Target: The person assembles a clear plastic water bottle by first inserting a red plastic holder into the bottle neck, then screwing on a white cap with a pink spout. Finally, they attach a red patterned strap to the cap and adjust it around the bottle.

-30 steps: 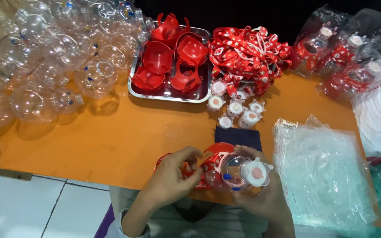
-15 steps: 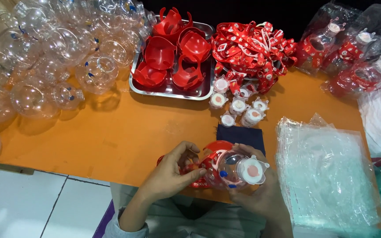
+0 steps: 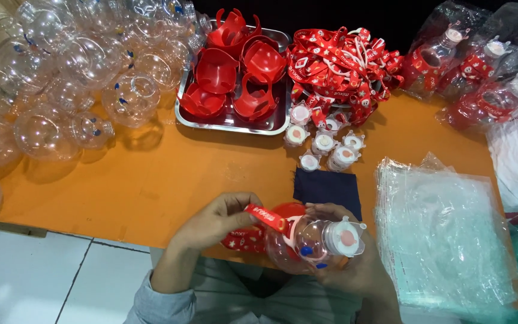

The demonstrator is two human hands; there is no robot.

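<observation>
A round, clear plastic bottle with a white and pink cap (image 3: 316,243) is held at the near edge of the orange worktop (image 3: 169,180), just in front of a dark blue square cloth (image 3: 328,187). The right hand (image 3: 346,264) is curled under and around the bottle, so it is closed on it. The left hand (image 3: 220,219) is closed too, with the fingertips pinched on a red printed strap (image 3: 265,217) that lies over the bottle's red plastic holder (image 3: 286,211).

To do this step well, the bottle should be kept still and snug in the right hand, and the strap should be pulled flat, not twisted, where it meets the holder. A soft pull is likely enough, since the bottle looks thin and could be dented.

Behind the cloth, small white caps (image 3: 322,144) are set in a group. Further back, a silver metal tray (image 3: 229,125) holds more red holders, and a heap of red straps (image 3: 343,63) lies beside it. Left of the tray, many empty clear bottles (image 3: 85,78) are piled. Right of the cloth, a stack of clear plastic bags (image 3: 445,234) is laid.
</observation>
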